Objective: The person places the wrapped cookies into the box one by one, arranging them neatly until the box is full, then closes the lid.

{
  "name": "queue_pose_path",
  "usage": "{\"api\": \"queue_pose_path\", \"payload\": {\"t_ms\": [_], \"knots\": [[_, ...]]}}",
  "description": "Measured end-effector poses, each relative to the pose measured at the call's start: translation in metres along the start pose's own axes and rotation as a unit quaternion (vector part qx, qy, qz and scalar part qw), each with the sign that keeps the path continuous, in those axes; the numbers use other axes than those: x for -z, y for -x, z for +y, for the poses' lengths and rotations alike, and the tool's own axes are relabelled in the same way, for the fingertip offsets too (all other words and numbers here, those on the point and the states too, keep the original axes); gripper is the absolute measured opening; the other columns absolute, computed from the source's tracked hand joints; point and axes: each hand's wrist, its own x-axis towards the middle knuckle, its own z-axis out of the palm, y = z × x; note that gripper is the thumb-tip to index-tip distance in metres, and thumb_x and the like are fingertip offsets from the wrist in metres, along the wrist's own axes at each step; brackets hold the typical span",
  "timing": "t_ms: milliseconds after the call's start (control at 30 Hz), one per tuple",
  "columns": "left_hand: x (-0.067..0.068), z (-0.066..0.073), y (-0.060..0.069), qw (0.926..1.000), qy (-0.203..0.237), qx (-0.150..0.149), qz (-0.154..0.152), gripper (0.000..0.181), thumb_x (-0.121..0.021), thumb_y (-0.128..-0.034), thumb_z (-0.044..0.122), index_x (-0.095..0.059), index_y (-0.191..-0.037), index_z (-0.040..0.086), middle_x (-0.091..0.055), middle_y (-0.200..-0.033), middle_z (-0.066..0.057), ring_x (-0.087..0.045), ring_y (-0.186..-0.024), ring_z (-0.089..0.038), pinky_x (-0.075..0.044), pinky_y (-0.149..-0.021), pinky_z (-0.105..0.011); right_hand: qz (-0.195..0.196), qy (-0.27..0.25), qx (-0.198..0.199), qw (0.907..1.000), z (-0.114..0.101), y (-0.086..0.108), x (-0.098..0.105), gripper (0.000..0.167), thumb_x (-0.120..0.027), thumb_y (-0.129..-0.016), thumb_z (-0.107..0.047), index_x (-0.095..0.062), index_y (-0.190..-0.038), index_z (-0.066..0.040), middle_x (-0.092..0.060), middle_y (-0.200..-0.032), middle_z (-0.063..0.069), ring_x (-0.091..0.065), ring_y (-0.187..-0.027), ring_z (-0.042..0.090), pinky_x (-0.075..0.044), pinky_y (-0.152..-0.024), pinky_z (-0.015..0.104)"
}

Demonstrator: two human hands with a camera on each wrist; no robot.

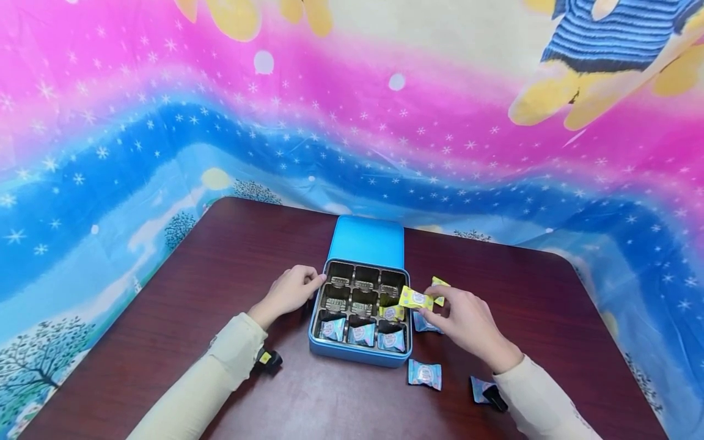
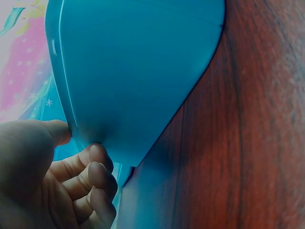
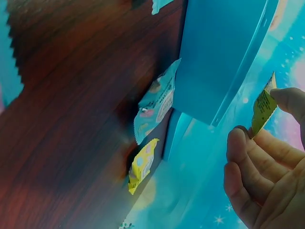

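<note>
A blue tin box (image 1: pixel 357 357) with its lid (image 1: pixel 367 238) laid back stands on the table, its dark gold insert divided into several compartments. Blue wrapped candies (image 1: pixel 361 334) lie in the three front compartments, and a yellow one (image 1: pixel 391 313) in the right middle compartment. My left hand (image 1: pixel 288 293) holds the tin's left edge, thumb at the rim (image 2: pixel 66 107) and curled fingertips against the side wall. Between thumb and fingers my right hand (image 1: pixel 467 321) pinches a yellow wrapped candy (image 3: pixel 263 109), above the tin's right edge.
Right of the tin, another yellow candy (image 3: pixel 142 167) and a blue candy (image 3: pixel 156 106) lie on the table (image 1: pixel 242 244). Nearer the front are more blue candies (image 1: pixel 425 374), one (image 1: pixel 480 388) partly covered by the right wrist's black device (image 1: pixel 496 399). A patterned cloth (image 1: pixel 330 153) hangs behind.
</note>
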Motion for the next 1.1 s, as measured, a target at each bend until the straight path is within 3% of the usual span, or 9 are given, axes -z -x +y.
{"api": "queue_pose_path", "payload": {"t_ms": [300,900,1100], "knots": [[0.000,0.000,0.001,1.0000,-0.001,0.000,0.002,0.037,-0.056,-0.1026,0.042,-0.062,-0.073,0.020,-0.064,-0.063,0.000,-0.053,-0.055,-0.014,-0.039,-0.056,-0.032,-0.002,-0.025,0.002,0.9997,-0.006,-0.004,-0.008,0.029,-0.079,-0.087,-0.031,-0.072,-0.113,-0.020,-0.064,-0.079,-0.009,-0.047,-0.060,0.005,-0.035,-0.048,0.026],[0.000,0.001,0.002,1.0000,-0.005,-0.002,0.006,0.036,-0.056,-0.1021,0.042,-0.063,-0.075,0.020,-0.059,-0.059,0.004,-0.052,-0.054,-0.014,-0.038,-0.055,-0.032,-0.008,-0.071,0.008,0.9974,-0.017,-0.014,-0.018,0.033,-0.079,-0.088,-0.028,-0.071,-0.118,-0.017,-0.064,-0.075,-0.008,-0.051,-0.060,0.003,-0.038,-0.049,0.026],[0.001,0.000,0.002,1.0000,-0.006,-0.002,0.003,0.035,-0.056,-0.1022,0.043,-0.064,-0.076,0.021,-0.062,-0.061,0.003,-0.053,-0.055,-0.014,-0.039,-0.056,-0.032,-0.013,-0.075,0.008,0.9971,-0.023,-0.020,-0.023,0.036,-0.079,-0.088,-0.029,-0.071,-0.120,-0.015,-0.068,-0.082,-0.007,-0.052,-0.063,0.004,-0.039,-0.048,0.027]]}}
